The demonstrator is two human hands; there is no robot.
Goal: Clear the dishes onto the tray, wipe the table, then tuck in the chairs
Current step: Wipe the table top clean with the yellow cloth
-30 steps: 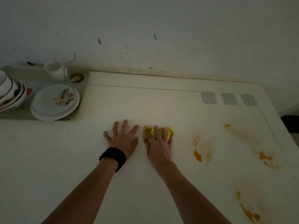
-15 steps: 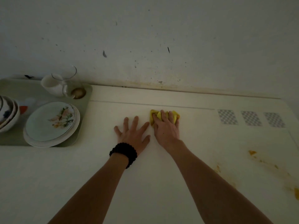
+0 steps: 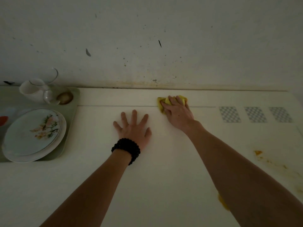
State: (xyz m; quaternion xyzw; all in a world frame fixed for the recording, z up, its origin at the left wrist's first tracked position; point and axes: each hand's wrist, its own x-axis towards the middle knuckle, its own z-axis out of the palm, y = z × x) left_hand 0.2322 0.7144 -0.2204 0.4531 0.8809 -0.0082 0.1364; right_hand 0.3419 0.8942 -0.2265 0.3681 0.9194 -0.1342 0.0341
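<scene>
While dishes sit stacked on the tray (image 3: 72,102), clearing looks done | right hand (image 3: 177,114) presses yellow cloth (image 3: 161,105) far right of tray, by wall | left hand (image 3: 133,128) flat, splayed | orange stains (image 3: 258,153) remain; chairs unseen.

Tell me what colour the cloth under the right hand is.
Yellow: the cloth shows best in the head view.

Single head-worn wide-angle view, above near edge of cream-white worktop (image 3: 164,185), facing forward and down toward speckled grey-white wall (image 3: 164,38). Close range: forearms fill lower frame. Pale green plastic tray (image 3: 72,110) cut off at left edge.
</scene>
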